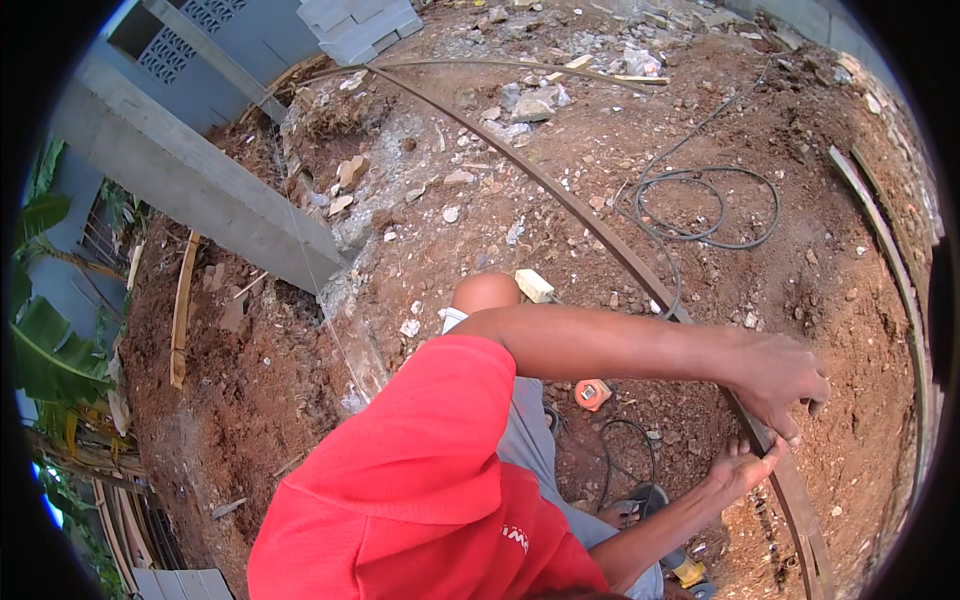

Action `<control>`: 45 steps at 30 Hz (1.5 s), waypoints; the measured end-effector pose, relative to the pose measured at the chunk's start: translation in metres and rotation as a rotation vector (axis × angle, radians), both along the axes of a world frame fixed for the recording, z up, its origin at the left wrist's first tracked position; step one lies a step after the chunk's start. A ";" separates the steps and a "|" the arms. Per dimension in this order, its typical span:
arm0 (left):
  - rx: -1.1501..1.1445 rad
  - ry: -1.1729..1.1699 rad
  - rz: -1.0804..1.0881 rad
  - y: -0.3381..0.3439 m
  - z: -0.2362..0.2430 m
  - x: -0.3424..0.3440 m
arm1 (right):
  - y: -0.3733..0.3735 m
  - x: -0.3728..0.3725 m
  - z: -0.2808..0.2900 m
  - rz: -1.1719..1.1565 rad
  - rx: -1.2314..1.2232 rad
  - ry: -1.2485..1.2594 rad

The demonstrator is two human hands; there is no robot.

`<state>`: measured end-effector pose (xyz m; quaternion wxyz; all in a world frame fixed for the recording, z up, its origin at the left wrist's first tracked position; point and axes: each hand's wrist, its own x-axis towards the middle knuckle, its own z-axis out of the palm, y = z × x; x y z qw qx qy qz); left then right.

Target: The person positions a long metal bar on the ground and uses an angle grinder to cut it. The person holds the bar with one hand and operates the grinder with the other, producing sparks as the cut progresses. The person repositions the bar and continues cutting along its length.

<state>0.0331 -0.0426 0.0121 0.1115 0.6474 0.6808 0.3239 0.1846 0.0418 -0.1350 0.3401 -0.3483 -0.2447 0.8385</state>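
One long brown bar (590, 222), which I see slanting across the site and passing by both hands. Left hand (780, 378): fingers partly curled, tips down at the bar. Right hand (742, 470): palm up, thumb reaching the bar; I cannot tell whether either grips. White lettering (515, 538) on red shirt (400, 450). Orange tape measure (592, 394). Reddish, rubble-strewn earth (720, 285). Concrete pillar (220, 190); blue-grey wall (235, 60).

Ground (200, 430): we see reddish-brown earth strewn with pale stones (535, 106) and rubble.
Concrete column (215, 185): grey, square-edged, slanting across our view at left.
Building wall (232, 70): blue-grey, behind the column, with patterned vent blocks (167, 56).
Block stack (360, 32): grey, at the top.
Leaves (58, 352): broad, green, along our left edge.
Light: bright outdoor daylight.
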 end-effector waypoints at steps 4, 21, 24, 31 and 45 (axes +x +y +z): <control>-0.151 0.123 0.204 -0.083 0.017 -0.101 | 0.104 0.070 0.039 -0.304 0.130 -0.219; -0.629 0.327 0.395 -0.197 -0.078 -0.162 | 0.203 0.203 0.005 -0.692 0.230 -0.191; -0.527 0.367 0.374 -0.132 -0.076 -0.161 | 0.187 0.178 0.023 -0.831 0.143 -0.116; -0.463 0.181 0.291 0.037 -0.056 -0.036 | 0.067 0.035 0.006 -0.126 0.122 -0.127; -0.177 -0.363 0.533 -0.097 -0.087 -0.157 | 0.051 0.024 -0.030 -0.254 0.067 -0.197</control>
